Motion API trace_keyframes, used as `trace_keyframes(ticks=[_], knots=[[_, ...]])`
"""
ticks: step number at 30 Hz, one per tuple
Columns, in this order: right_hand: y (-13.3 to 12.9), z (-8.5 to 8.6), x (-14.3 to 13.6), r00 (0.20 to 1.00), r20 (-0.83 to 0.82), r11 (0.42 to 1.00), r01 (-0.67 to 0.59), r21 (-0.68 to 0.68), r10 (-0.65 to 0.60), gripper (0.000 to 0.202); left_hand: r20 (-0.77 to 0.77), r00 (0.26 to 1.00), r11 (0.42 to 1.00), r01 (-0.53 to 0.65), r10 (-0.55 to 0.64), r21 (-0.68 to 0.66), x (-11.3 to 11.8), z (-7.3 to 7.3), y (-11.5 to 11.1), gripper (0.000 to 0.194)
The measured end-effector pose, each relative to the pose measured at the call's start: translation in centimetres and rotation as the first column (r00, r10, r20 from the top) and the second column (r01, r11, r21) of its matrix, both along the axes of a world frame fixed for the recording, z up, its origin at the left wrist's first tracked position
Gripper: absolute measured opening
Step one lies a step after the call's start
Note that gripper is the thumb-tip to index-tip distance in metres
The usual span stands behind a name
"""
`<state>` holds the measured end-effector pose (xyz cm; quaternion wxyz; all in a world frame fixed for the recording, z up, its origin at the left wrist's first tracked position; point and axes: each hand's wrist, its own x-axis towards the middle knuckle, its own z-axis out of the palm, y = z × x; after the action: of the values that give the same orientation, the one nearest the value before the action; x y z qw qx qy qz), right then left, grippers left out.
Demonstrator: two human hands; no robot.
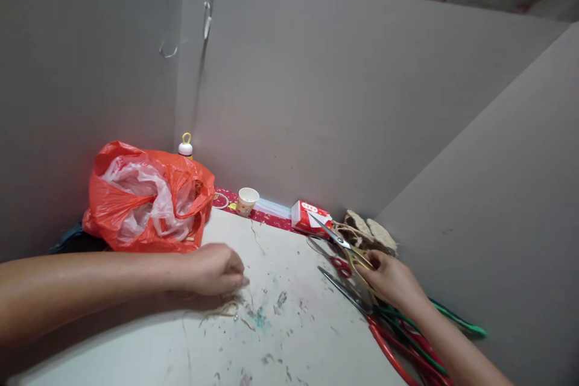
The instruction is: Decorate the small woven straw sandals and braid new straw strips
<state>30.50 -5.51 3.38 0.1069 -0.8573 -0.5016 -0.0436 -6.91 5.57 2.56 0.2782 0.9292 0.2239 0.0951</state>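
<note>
My right hand grips a pair of scissors by the gold handles, and the silver blades point up and to the left. Beneath them on the table lie red-handled scissors and long dark shear blades. My left hand is closed over the white tabletop, its fingers curled in. Whatever the left fingers may hold is hidden. Thin pale string lies just below that hand.
An orange plastic bag stands at the left, with a white-capped bottle behind. Along the back are a paper cup, a red-and-white box and a rough fibrous bundle. Green-handled tools lie right. Grey partitions enclose the table.
</note>
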Motion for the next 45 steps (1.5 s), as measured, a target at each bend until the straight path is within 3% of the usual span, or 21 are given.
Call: trace_keyframes(ticks=[3,5,7,8,11,13,17,24,29,37,40,45], knots=[[0.1,-0.4,-0.4,0.999,-0.002,0.999,-0.038,-0.003,0.038,0.021,0.131,0.944,0.948,-0.312,0.302,0.06,2.0,1.7,3.3,0.025],[0.3,-0.6,-0.6,0.998,-0.002,0.998,-0.058,-0.006,0.058,0.021,0.174,0.91,0.912,-0.398,0.377,0.103,4.1,2.6,6.4,0.059],[0.6,-0.9,-0.8,0.997,-0.001,0.997,-0.073,-0.01,0.073,0.02,0.175,0.887,0.883,-0.451,0.428,0.128,6.3,3.1,9.5,0.096],[0.7,-0.9,-0.8,0.997,0.0,0.997,-0.08,-0.011,0.08,0.019,0.155,0.88,0.873,-0.469,0.45,0.132,7.4,3.1,10.8,0.105],[0.8,-1.0,-0.8,0.996,-0.004,0.996,-0.092,-0.009,0.092,0.016,0.065,0.882,0.874,-0.471,0.467,0.121,9.9,2.3,13.5,0.114],[0.7,-0.9,-0.8,0.996,-0.011,0.996,-0.093,-0.005,0.093,0.016,0.03,0.877,0.869,-0.48,0.48,0.121,10.8,1.6,14.5,0.107],[0.3,-0.7,-0.4,0.997,-0.03,0.997,-0.072,0.006,0.073,0.015,0.041,0.838,0.826,-0.543,0.544,0.15,10.6,1.5,16.0,0.091],[-0.7,-1.4,0.0,0.999,-0.014,0.998,-0.042,-0.038,0.041,0.016,0.113,0.746,0.711,-0.662,0.656,0.237,8.1,3.6,18.6,0.083],[-1.3,-1.7,0.0,1.0,-0.01,0.996,-0.03,-0.087,0.029,0.016,0.102,0.709,0.669,-0.696,0.698,0.262,8.5,3.1,19.1,0.07],[-1.7,-2.5,1.2,0.999,-0.025,0.984,-0.033,-0.175,0.029,0.021,0.028,0.7,0.676,-0.699,0.714,0.234,8.9,2.5,19.3,0.075],[-1.7,-2.9,1.6,0.998,-0.031,0.98,-0.063,-0.188,0.058,0.022,0.043,0.722,0.699,-0.682,0.691,0.214,8.4,2.9,19.2,0.082],[-2.4,-2.6,1.7,0.993,-0.04,0.966,-0.117,-0.231,0.111,0.021,0.162,0.75,0.732,-0.661,0.641,0.168,7.7,4.4,18.5,0.077]])
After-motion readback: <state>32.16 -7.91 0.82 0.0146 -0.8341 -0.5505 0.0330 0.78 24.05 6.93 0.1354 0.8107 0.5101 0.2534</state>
